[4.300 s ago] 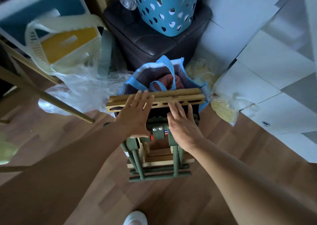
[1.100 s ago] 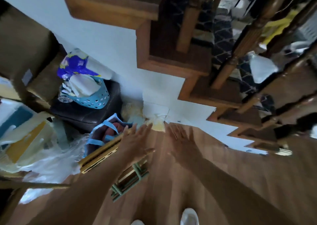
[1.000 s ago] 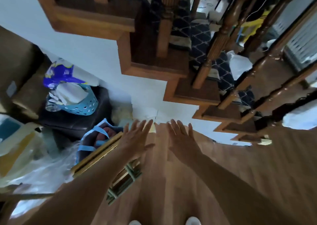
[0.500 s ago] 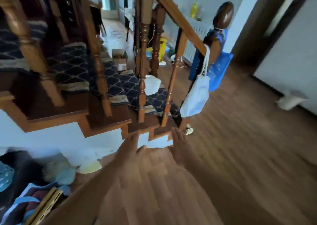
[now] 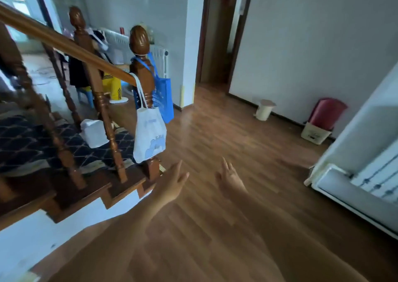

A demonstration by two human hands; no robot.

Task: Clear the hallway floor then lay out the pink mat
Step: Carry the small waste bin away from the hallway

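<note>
Since a moment ago, view has swung right, showing wooden floor (image 5: 226, 135) mid-frame, staircase (image 5: 64, 148) at left, pink mat (image 5: 326, 114) rolled far right; my left hand (image 5: 172, 185) and right hand (image 5: 230, 179) spread, empty.

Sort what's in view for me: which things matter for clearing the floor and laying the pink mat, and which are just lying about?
For the job:
- rolled pink mat, upright in a cream bin by the far wall
- wooden floor
- left hand and right hand, both open and empty

Just about:
- white tote bag and blue tote bag on the newel post
- small cream pedal bin
</note>
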